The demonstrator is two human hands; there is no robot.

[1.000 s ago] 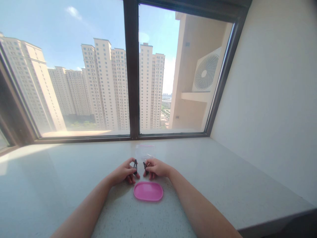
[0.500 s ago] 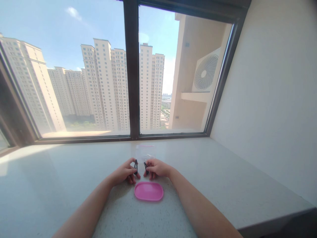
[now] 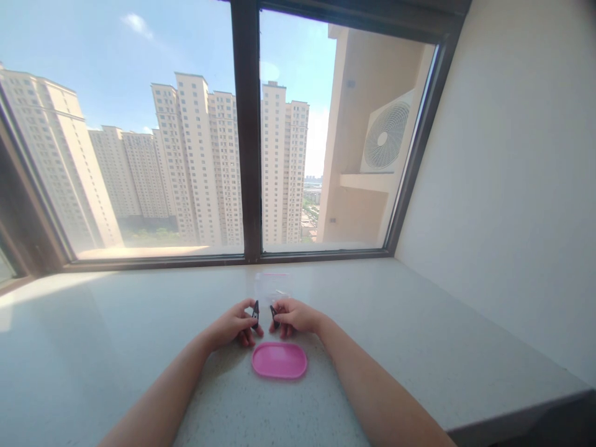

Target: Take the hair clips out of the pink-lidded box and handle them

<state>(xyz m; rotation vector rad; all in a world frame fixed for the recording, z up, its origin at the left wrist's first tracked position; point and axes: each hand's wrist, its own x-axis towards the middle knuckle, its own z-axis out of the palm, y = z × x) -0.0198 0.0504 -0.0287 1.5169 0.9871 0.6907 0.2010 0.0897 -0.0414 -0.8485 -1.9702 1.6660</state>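
Note:
My left hand (image 3: 239,323) pinches a black hair clip (image 3: 256,314) between thumb and fingers, the clip standing upright. Just to its right, my right hand (image 3: 289,315) grips a second black clip (image 3: 274,315), tilted a little. A small gap separates the two hands. Below them a pink oval tray (image 3: 279,361) lies on the pale speckled sill, with nothing in it. Behind the hands lies a clear plastic bag (image 3: 272,284) with a pink strip along its far edge; small items at its near end are too faint to make out.
The sill (image 3: 400,347) ends in a dark edge at the lower right. A dark-framed window (image 3: 252,155) rises behind it, and a white wall (image 3: 507,186) borders the right side. Tall buildings stand outside.

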